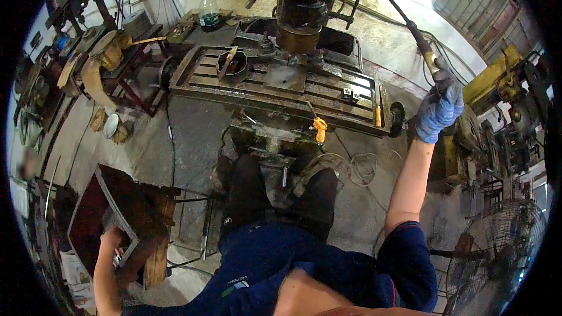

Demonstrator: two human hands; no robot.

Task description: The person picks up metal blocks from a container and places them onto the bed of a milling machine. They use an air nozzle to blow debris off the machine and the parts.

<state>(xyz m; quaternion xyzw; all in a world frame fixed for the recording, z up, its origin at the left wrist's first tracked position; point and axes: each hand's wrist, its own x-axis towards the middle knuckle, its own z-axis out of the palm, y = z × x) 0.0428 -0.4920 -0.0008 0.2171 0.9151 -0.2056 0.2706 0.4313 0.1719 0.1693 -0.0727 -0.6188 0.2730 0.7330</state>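
Observation:
My right hand [440, 108], in a blue and grey work glove, is wrapped round the end of a long lever [418, 38]. That lever runs up to the head of a milling machine [300, 23]. At the lower left my bare left hand [111, 237] reaches inside a dark open-topped box [124, 213]. Its fingers are in shadow, and small shiny metal pieces [119, 254] show beside it. Under the machine's head lies its slotted table [199, 83], wet and oily. A yellow air blow gun [319, 129] hangs at the table's front edge.
On the table sit a round pan with a brush [232, 67] and two small metal blocks [350, 93]. A large plastic bottle [208, 13] stands behind. A floor fan [497, 251] is at my right, a bucket [117, 129] at the left. A thin hose [364, 169] coils below the table.

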